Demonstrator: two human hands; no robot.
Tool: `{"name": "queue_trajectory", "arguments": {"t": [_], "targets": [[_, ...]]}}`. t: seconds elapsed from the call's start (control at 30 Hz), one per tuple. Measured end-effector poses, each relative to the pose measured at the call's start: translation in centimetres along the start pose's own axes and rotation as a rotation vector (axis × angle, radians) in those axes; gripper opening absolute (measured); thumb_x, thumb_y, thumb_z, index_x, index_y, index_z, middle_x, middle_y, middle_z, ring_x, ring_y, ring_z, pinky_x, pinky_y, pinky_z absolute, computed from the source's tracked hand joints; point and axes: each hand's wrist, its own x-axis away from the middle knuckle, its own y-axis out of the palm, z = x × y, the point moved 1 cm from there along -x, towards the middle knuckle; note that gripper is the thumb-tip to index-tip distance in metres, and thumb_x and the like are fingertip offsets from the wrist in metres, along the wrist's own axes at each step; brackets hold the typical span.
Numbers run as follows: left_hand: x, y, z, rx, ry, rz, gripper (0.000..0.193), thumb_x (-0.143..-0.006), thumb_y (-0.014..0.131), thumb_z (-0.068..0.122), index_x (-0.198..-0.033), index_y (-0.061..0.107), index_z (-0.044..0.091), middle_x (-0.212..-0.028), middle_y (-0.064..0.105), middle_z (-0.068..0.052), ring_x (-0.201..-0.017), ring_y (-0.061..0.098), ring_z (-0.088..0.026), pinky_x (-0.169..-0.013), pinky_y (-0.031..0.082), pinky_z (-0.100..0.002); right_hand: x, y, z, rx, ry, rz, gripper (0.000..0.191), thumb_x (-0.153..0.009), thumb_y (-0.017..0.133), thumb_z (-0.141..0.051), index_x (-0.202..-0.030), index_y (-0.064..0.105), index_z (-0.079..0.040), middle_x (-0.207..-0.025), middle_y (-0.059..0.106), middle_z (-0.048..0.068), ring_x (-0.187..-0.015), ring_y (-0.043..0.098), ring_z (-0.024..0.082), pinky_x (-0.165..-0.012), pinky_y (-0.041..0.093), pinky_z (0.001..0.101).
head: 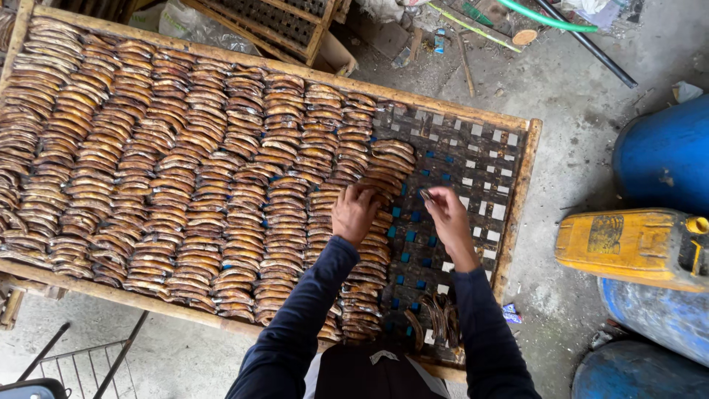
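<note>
A wooden-framed drying tray [521, 177] with a dark woven lattice holds several overlapping rows of flat brown fish [185, 185] covering most of it. My left hand [353, 213] rests palm down on the rightmost row of fish. My right hand [447, 214] hovers over the bare lattice, fingers pinched on one small dark fish [427, 196]. A small pile of loose fish [436, 318] lies on the tray's near edge, close to my body. Both my arms wear dark blue sleeves.
A yellow jerrycan [631, 247] lies on blue drums [665, 151] to the right. Another wooden tray [273, 22] stands beyond the far edge, with green and black hoses [569, 22] on the concrete floor. A metal wire rack [81, 362] sits at lower left.
</note>
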Motion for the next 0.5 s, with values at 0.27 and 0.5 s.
{"name": "queue_trajectory", "arguments": {"t": [0.27, 0.5], "targets": [[0.0, 1.1, 0.0, 0.055, 0.030, 0.013, 0.025, -0.091, 0.074, 0.021, -0.115, 0.071, 0.017, -0.110, 0.067, -0.011, -0.097, 0.063, -0.035, -0.084, 0.052, -0.049, 8.8, -3.1, 3.5, -0.097, 0.079, 0.091, 0.022, -0.103, 0.060, -0.006, -0.125, 0.063, -0.005, -0.108, 0.067, 0.003, -0.094, 0.065, 0.011, -0.081, 0.057, 0.0289], [2.1, -3.3, 2.3, 0.516, -0.015, -0.020, 0.024, -0.095, 0.077, 0.010, -0.118, 0.069, 0.011, -0.098, 0.066, -0.010, -0.085, 0.071, -0.025, -0.073, 0.058, -0.038, 14.8, -3.2, 1.0, -0.198, 0.074, -0.003, 0.020, -0.102, 0.061, -0.004, -0.122, 0.065, -0.004, -0.111, 0.070, 0.003, -0.095, 0.067, 0.011, -0.084, 0.057, 0.0275]]}}
